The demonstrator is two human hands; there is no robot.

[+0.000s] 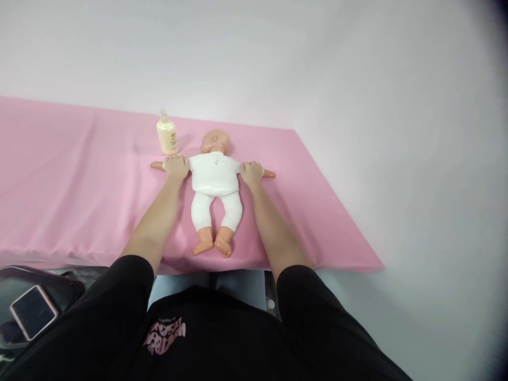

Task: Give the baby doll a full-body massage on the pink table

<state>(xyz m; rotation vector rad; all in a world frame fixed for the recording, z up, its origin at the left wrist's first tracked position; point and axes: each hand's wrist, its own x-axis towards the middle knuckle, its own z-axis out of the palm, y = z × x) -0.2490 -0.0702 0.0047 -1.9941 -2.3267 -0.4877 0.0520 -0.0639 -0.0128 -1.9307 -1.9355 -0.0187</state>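
Observation:
A baby doll point(215, 174) in a white suit lies on the pink cloth, its head at the far side, turned to the left, and its bare feet towards me. Its arms stretch out to both sides. My left hand point(177, 165) is wrapped over the doll's arm on the left, and the doll's hand sticks out beyond it. Round the other arm, on the right, my right hand point(251, 172) is closed in the same way. A cream-coloured pump bottle point(167, 135) stands upright just beyond my left hand.
The pink cloth point(317, 227) covers a table against a white wall. At the lower left, a device with a dark screen point(34, 312) rests on a black seat or bag point(51, 286).

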